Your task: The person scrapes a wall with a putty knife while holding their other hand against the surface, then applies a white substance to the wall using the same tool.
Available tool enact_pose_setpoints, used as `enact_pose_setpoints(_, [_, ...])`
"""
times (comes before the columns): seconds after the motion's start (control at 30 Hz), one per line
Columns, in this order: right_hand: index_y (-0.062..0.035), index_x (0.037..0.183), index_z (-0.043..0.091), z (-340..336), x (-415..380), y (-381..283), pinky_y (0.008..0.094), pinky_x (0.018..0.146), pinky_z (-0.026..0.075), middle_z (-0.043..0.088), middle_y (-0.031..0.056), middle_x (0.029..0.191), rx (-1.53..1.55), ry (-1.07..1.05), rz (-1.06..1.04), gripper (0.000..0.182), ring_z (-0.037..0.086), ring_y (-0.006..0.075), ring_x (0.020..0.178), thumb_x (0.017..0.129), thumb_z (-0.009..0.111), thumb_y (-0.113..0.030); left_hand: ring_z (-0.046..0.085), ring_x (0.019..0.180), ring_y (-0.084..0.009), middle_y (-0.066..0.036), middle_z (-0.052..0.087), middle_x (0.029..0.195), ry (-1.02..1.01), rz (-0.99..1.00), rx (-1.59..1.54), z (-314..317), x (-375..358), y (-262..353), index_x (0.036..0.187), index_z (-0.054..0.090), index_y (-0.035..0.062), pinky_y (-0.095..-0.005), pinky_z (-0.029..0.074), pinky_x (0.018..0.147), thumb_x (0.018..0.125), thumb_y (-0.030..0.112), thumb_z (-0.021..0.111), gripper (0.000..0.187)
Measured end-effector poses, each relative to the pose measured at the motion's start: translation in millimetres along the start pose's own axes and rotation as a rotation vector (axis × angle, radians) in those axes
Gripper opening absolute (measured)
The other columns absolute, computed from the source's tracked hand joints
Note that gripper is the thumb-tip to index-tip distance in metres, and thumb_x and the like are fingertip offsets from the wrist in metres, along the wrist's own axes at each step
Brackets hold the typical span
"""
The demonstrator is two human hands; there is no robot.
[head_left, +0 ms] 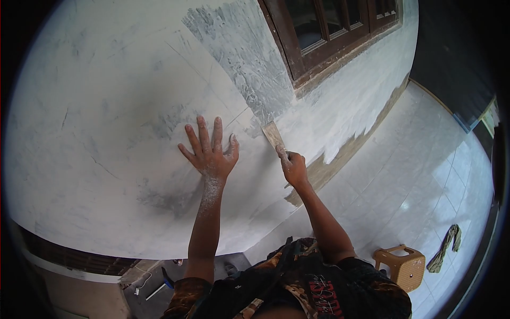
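My left hand (210, 151) lies flat against the whitish wall (133, 106), its fingers spread and dusted with white powder. To its right, my right hand (292, 166) grips a scraper (273, 136) whose broad blade end rests at the wall surface. The thumb lies along the scraper, and the lower part of the tool is hidden in the fist. Just above the blade runs a grey, streaky patch (244, 53) of wall, rougher looking than the smooth white around it. Thin dark cracks mark the wall left of my left hand.
A brown wooden window frame (313, 69) sits in the wall at upper right. Below the white coating runs a bare brownish strip (340, 157) beside the tiled floor (404, 165). A tan plastic stool (408, 270) and a crumpled cloth (445, 250) are at lower right.
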State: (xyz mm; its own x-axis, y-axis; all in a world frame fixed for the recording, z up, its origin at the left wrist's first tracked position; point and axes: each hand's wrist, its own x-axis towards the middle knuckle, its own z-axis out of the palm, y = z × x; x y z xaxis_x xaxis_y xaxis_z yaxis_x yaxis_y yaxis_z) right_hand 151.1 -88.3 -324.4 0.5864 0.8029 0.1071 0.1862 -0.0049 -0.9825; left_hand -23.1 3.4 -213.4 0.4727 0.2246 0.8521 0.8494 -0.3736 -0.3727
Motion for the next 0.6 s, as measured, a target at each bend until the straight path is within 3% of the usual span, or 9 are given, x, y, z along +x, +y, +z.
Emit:
enact_pose_setpoints(0.2, [0.0102, 0.064, 0.055, -1.9, 7.4, -16.1, 0.044, 0.051, 0.038, 0.045, 0.0241, 0.051, 0.015, 0.001, -0.046, 0.07, 0.041, 0.0279, 0.046, 0.095, 0.055, -0.053, 0.019, 0.147, -0.0384, -0.011, 0.032, 0.156, -0.024, -0.019, 0.003, 0.1, -0.5, -0.2, 0.137, 0.055, 0.0259, -0.0651, -0.001, 0.114, 0.079, 0.045, 0.065, 0.062])
enact_pose_setpoints(0.27, [0.01, 0.065, 0.055, -2.7, 4.9, -8.8, 0.0442, 0.051, 0.038, 0.044, 0.0237, 0.051, 0.011, 0.0, -0.046, 0.069, 0.04, 0.028, 0.046, 0.095, 0.054, -0.052, 0.018, 0.146, -0.0405, -0.014, 0.03, 0.156, 0.015, 0.009, -0.008, 0.0, 0.1, 0.2, 0.138, 0.055, 0.0212, -0.0664, 0.004, 0.112, 0.078, 0.042, 0.068, 0.065])
enact_pose_setpoints(0.33, [0.0097, 0.065, 0.055, -0.8, 2.1, 4.8, 0.0439, 0.05, 0.037, 0.044, 0.0231, 0.051, -0.023, -0.008, 0.024, 0.068, 0.039, 0.0276, 0.046, 0.096, 0.054, -0.051, 0.018, 0.146, -0.0406, -0.014, 0.03, 0.157, 0.013, 0.004, -0.008, -0.2, 0.2, 0.4, 0.138, 0.055, 0.0213, -0.0664, 0.004, 0.112, 0.078, 0.042, 0.068, 0.065])
enact_pose_setpoints(0.43, [0.0097, 0.064, 0.055, -1.9, 6.0, -10.2, 0.0441, 0.051, 0.038, 0.044, 0.0231, 0.051, 0.008, 0.03, -0.08, 0.069, 0.04, 0.0284, 0.046, 0.095, 0.054, -0.053, 0.018, 0.146, -0.0407, -0.014, 0.03, 0.156, 0.007, 0.003, -0.007, 0.6, -0.6, 0.8, 0.138, 0.054, 0.0214, -0.0663, 0.004, 0.113, 0.078, 0.041, 0.068, 0.065])
enact_pose_setpoints(0.6, [0.0096, 0.064, 0.055, -5.6, 5.1, -5.2, 0.0449, 0.051, 0.038, 0.045, 0.0237, 0.051, -0.006, -0.003, -0.034, 0.07, 0.039, 0.0294, 0.046, 0.094, 0.054, -0.053, 0.019, 0.146, -0.0405, -0.014, 0.03, 0.156, 0.023, 0.007, -0.01, 0.9, -0.1, 0.2, 0.138, 0.054, 0.0214, -0.0661, 0.005, 0.113, 0.078, 0.041, 0.068, 0.065])
